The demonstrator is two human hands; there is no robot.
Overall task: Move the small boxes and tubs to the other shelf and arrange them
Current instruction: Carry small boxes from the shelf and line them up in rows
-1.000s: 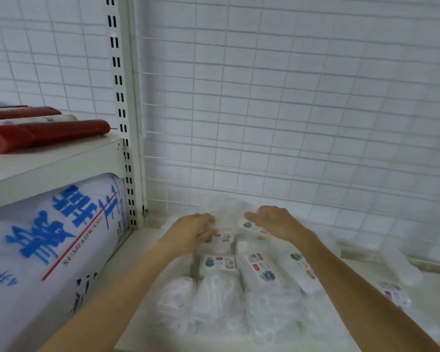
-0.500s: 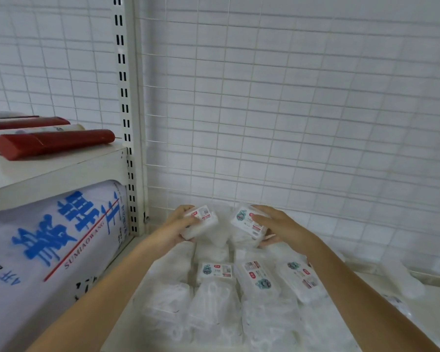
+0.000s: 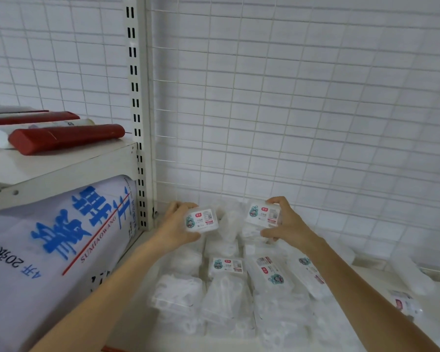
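Hands: both are raised a little above the pile at the back of the shelf, each with one box.
Left hand point(image 3: 174, 228): fingers and thumb are curled round a small clear plastic box with a white label bearing a red logo and teal cartoon figure point(image 3: 201, 220); the label is turned toward the camera, and the box is held near the slotted white steel upright point(image 3: 137, 102).
Right hand point(image 3: 290, 226): a second small clear labelled box point(image 3: 263, 215) is pinched between the thumb below and the fingers over its top edge; it is tilted slightly and held level with the first, the two well apart.
Pile: more small clear boxes and tubs point(image 3: 239, 285) are heaped on the white shelf board point(image 3: 366, 275) beneath the forearms; three labels are seen face up, the rest are blurred and cannot be told apart.
Stray box: one more labelled box point(image 3: 404, 303) is seen lying apart, at the right edge of the pile.
Backing: a white wire grid panel point(image 3: 290, 97) is seen behind the shelf.
Left bay: a large white sack with blue characters point(image 3: 48, 250) is stowed under an upper shelf board point(image 3: 61, 163), on which long dark red cases point(image 3: 66, 137) are laid flat.
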